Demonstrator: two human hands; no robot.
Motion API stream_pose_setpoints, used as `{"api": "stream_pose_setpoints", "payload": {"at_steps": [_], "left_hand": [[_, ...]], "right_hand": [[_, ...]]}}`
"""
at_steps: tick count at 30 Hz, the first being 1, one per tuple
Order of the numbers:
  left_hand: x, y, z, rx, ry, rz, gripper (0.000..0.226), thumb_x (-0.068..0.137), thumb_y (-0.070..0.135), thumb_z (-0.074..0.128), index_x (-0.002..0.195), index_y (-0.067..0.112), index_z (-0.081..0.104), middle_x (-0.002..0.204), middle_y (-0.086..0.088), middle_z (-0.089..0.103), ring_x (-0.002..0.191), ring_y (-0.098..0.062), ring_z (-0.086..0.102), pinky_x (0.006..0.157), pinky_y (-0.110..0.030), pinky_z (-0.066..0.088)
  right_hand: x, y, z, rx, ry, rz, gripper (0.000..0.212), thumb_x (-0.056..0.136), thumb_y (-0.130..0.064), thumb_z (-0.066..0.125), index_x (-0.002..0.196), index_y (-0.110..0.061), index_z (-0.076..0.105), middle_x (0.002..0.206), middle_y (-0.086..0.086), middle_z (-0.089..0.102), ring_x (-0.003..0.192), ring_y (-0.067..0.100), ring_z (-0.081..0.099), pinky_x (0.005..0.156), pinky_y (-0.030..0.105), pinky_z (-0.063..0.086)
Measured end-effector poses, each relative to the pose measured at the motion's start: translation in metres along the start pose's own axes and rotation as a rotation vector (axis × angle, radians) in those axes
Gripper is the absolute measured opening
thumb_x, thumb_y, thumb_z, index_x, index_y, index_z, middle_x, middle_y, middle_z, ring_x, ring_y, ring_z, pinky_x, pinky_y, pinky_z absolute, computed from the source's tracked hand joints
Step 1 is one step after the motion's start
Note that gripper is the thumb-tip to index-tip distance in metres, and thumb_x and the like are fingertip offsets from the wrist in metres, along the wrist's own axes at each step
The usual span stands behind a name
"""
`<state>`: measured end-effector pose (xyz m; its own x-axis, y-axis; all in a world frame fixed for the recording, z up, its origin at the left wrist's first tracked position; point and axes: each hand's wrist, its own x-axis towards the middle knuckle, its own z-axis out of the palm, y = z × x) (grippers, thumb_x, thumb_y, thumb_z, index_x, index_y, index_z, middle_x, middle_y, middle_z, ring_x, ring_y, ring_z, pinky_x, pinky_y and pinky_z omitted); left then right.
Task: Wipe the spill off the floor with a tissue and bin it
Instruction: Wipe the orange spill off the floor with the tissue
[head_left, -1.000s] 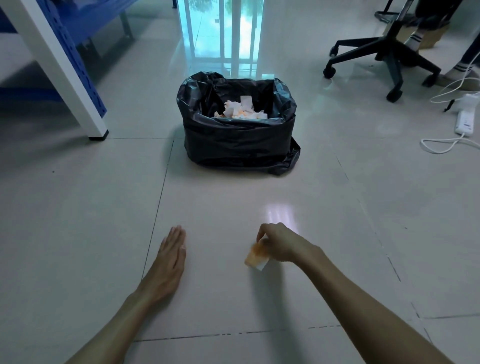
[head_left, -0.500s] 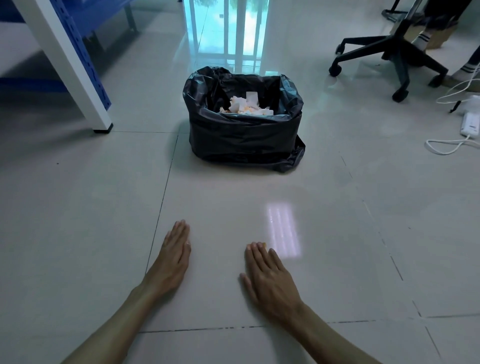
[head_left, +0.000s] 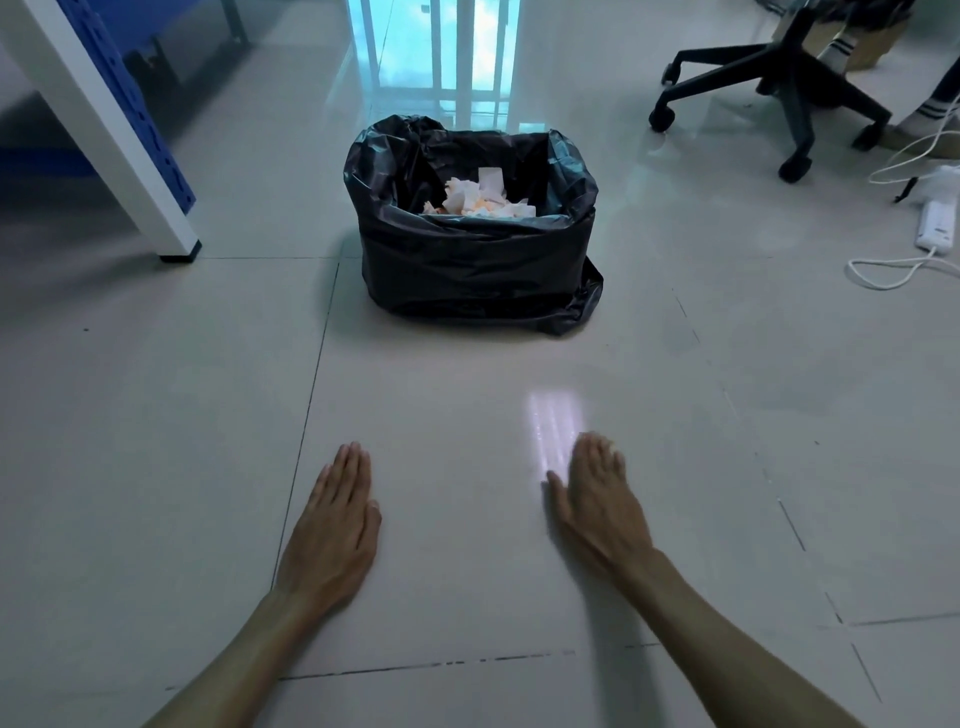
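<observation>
A bin lined with a black bag (head_left: 475, 262) stands on the tiled floor ahead of me. Crumpled white and orange-stained tissues (head_left: 480, 200) lie inside it. My left hand (head_left: 335, 525) rests flat on the floor, palm down, fingers straight and together. My right hand (head_left: 597, 499) also lies flat on the floor with straight fingers, just right of a bright light reflection (head_left: 553, 431). Neither hand holds anything. No spill shows on the tiles between my hands.
A white and blue table leg (head_left: 150, 171) stands at the left. A black office chair base (head_left: 774, 88) on castors is at the back right, with a person's socked feet beside it. A white power strip (head_left: 935, 223) and cable lie at the right edge.
One second ago my right hand pinched an orange-stained tissue above the floor. Now the tissue is gone from it and the hand lies flat, shifted to the right. My left hand stayed put.
</observation>
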<state>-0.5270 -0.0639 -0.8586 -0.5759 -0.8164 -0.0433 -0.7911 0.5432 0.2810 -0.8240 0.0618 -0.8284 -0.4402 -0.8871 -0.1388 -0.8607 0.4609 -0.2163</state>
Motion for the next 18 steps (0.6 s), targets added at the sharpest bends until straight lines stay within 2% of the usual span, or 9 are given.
{"api": "stream_pose_setpoints", "payload": {"at_steps": [4,6,9,11,13,16,18], "left_hand": [[0.002,-0.004,0.001,0.007,-0.006,0.010,0.065,0.094,0.042,0.000,0.151,0.012,-0.013,0.162,-0.002,-0.015,0.149,-0.009,-0.016,0.123,-0.031,-0.004],[0.002,-0.005,0.001,0.011,-0.012,0.023,0.066,0.094,0.042,-0.001,0.151,0.012,-0.012,0.162,-0.004,-0.014,0.150,-0.011,-0.014,0.124,-0.033,-0.002],[0.002,-0.005,-0.001,-0.012,-0.020,0.036,0.066,0.094,0.042,0.001,0.152,0.011,-0.008,0.163,-0.004,-0.011,0.150,-0.011,-0.011,0.124,-0.036,0.003],[0.001,-0.006,-0.001,-0.027,-0.017,0.020,0.066,0.094,0.042,0.002,0.152,0.012,-0.008,0.163,-0.003,-0.011,0.150,-0.010,-0.011,0.124,-0.036,0.004],[0.000,-0.006,-0.001,-0.044,-0.015,0.016,0.065,0.095,0.043,0.003,0.152,0.014,-0.010,0.163,-0.001,-0.012,0.150,-0.008,-0.012,0.124,-0.035,0.002],[0.000,-0.004,-0.001,-0.048,-0.010,0.016,0.064,0.096,0.041,0.006,0.151,0.014,-0.011,0.162,0.000,-0.013,0.149,-0.008,-0.013,0.124,-0.033,0.001],[0.000,-0.003,-0.001,-0.039,-0.009,0.020,0.064,0.096,0.040,0.007,0.150,0.013,-0.011,0.162,-0.001,-0.013,0.150,-0.009,-0.013,0.124,-0.034,0.001]], "right_hand": [[-0.008,-0.101,0.024,0.002,-0.085,-0.421,0.074,0.103,-0.047,0.028,0.151,0.006,0.011,0.159,0.026,0.009,0.149,0.035,0.007,0.122,0.041,-0.004],[-0.025,-0.135,0.041,-0.055,-0.124,-0.640,0.073,0.102,-0.048,0.027,0.151,0.004,0.012,0.159,0.025,0.015,0.149,0.034,0.009,0.122,0.044,0.000],[-0.042,-0.133,0.052,-0.083,-0.110,-0.749,0.068,0.102,-0.046,0.028,0.152,-0.001,0.018,0.159,0.019,0.023,0.149,0.029,0.016,0.122,0.043,0.012],[-0.037,-0.103,0.042,-0.086,-0.067,-0.714,0.064,0.102,-0.045,0.029,0.152,-0.006,0.023,0.159,0.014,0.026,0.148,0.026,0.019,0.122,0.040,0.015],[-0.028,-0.060,0.025,-0.098,-0.025,-0.572,0.063,0.103,-0.046,0.026,0.153,-0.008,0.021,0.160,0.010,0.020,0.149,0.023,0.017,0.123,0.037,0.011],[-0.019,0.023,0.002,-0.094,0.042,-0.230,0.063,0.103,-0.046,0.024,0.154,-0.010,0.016,0.162,0.006,0.014,0.150,0.019,0.011,0.122,0.033,0.004],[-0.023,0.073,-0.012,-0.055,0.070,-0.005,0.063,0.103,-0.045,0.023,0.154,-0.008,0.016,0.161,0.010,0.017,0.150,0.020,0.013,0.123,0.036,0.008]]}}
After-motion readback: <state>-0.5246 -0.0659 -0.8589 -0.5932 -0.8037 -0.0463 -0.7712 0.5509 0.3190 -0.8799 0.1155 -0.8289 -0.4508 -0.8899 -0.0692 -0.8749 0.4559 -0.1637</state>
